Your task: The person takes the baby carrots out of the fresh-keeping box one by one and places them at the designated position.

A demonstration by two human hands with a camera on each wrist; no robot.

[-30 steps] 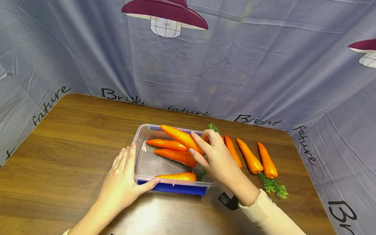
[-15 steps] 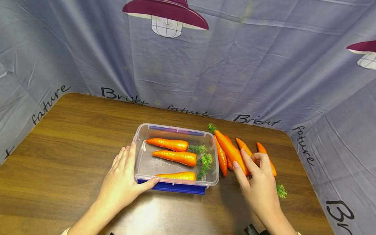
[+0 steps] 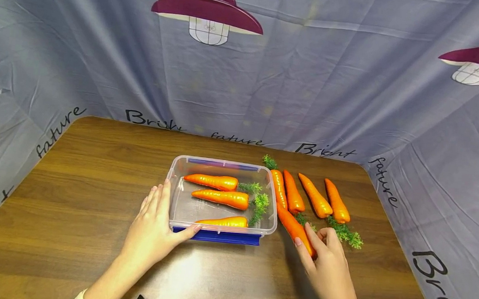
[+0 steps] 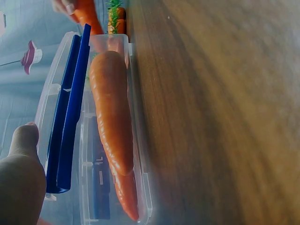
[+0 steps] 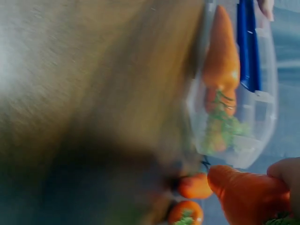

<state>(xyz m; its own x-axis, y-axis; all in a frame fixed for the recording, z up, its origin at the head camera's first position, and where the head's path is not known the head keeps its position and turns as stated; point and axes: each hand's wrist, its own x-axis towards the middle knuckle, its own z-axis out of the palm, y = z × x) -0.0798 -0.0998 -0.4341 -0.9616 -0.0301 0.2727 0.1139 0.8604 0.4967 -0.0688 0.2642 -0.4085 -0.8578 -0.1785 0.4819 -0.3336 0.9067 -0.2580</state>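
Observation:
A clear plastic container (image 3: 222,228) with a blue latch (image 3: 217,236) along its front stands on the table. Inside lie three carrots, one of them the front carrot (image 3: 222,221), with green tops toward the right. My left hand (image 3: 150,228) rests at the container's front left corner, fingers straight along the left wall and thumb on the front rim. To the right of the container, my right hand (image 3: 329,267) pinches an orange carrot (image 3: 294,226) near its thick end, tip pointing back left. In the right wrist view the held carrot (image 5: 243,194) is partly cut off.
Several carrots (image 3: 314,197) lie side by side on the table right of the container, some with green tops (image 3: 345,233) toward the front. The wooden table (image 3: 110,169) ends at a grey printed curtain (image 3: 243,85) at the back and sides.
My right hand has carried its carrot from above the container to the right, then toward the front beside the other carrots. My left hand has stayed at the container's corner.

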